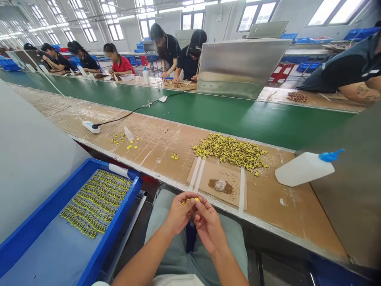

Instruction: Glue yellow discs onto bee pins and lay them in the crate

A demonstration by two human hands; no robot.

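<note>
The left hand (178, 217) and the right hand (210, 228) meet above the lap (229, 238). The fingers (205, 211) of both are pinched close together, with a small yellow piece (197, 200) between their tips. It is near the front edge of the bench (154, 161). A big pile (229, 150) of yellow and dark bits lies on the bench. To its right is a white bottle (303, 170) with a blue tip. On the left, a blue tray (99, 242) holds rows (97, 202) of yellow and dark bits.
</note>
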